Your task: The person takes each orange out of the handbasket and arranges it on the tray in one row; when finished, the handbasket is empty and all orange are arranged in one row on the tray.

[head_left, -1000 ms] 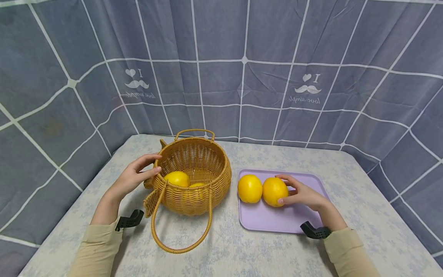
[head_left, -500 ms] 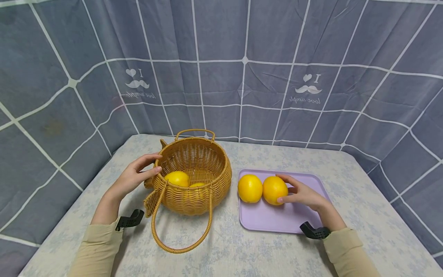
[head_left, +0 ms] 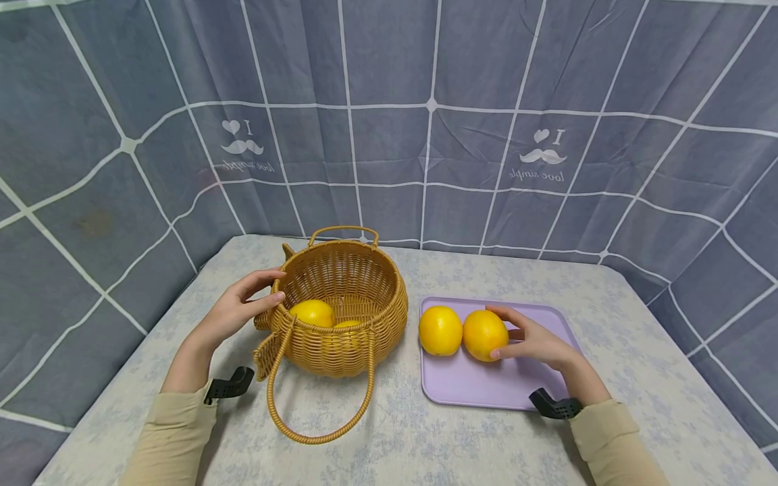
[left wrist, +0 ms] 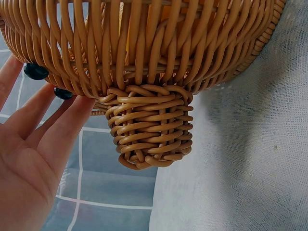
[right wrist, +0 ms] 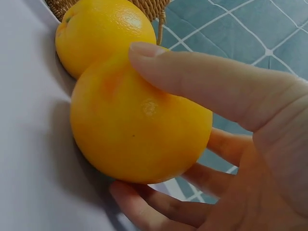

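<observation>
My right hand (head_left: 535, 343) holds an orange (head_left: 485, 335) on the purple tray (head_left: 462, 388), thumb on one side and fingers curled round the other. In the right wrist view, the thumb presses the upper side of that held orange (right wrist: 139, 130). A second orange (head_left: 440, 330) sits right beside it, to the left. My left hand (head_left: 234, 307) holds the left rim of a wicker basket (head_left: 340, 354), with thumb and fingertips at the edge. The left wrist view shows several fingers (left wrist: 67, 130) against the woven side. Inside lie yellow round fruits (head_left: 313, 313), one partly hidden by the rim.
One basket handle (head_left: 319, 440) hangs down onto the table (head_left: 401, 445) at the front; the other handle (head_left: 343, 229) stands up behind. A grey-blue checked curtain (head_left: 389, 148) encloses the table at the back and sides.
</observation>
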Demonstrator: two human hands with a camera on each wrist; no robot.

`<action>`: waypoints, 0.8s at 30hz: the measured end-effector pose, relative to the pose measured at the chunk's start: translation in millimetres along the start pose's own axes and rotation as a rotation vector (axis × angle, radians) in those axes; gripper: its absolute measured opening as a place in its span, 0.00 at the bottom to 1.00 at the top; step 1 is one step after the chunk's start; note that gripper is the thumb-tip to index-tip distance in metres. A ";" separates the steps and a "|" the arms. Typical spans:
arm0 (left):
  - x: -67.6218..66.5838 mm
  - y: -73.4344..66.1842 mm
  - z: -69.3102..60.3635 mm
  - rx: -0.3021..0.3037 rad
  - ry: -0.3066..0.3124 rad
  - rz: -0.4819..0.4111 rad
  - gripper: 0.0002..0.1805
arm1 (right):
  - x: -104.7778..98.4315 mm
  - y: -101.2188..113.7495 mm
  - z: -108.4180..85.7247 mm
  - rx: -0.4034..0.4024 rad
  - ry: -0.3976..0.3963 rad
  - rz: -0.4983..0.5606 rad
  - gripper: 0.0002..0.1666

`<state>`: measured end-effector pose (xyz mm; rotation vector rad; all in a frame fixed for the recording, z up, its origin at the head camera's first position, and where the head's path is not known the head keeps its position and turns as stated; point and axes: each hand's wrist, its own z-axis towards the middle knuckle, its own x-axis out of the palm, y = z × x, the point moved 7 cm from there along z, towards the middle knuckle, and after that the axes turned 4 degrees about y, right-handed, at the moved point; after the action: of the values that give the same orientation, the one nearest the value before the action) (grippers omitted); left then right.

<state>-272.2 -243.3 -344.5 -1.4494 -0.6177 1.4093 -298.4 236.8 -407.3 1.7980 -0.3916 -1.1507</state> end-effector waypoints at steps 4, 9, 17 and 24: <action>0.0 -0.1 0.0 0.003 0.000 0.003 0.26 | 0.7 -1.3 0.1 0.005 0.015 -0.004 0.52; 0.1 -0.5 -0.1 0.005 0.002 0.004 0.26 | 1.4 -0.7 -0.4 0.014 0.022 -0.011 0.52; 0.3 -0.8 -0.1 0.007 0.003 0.003 0.26 | 3.2 1.9 -2.3 0.017 0.047 -0.012 0.53; 0.4 -0.7 0.0 0.009 0.004 0.002 0.26 | 3.0 1.9 -3.5 0.039 0.047 -0.011 0.55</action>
<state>-271.9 -242.6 -344.0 -1.4454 -0.6066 1.4095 -293.6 235.8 -406.8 1.8592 -0.3794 -1.1128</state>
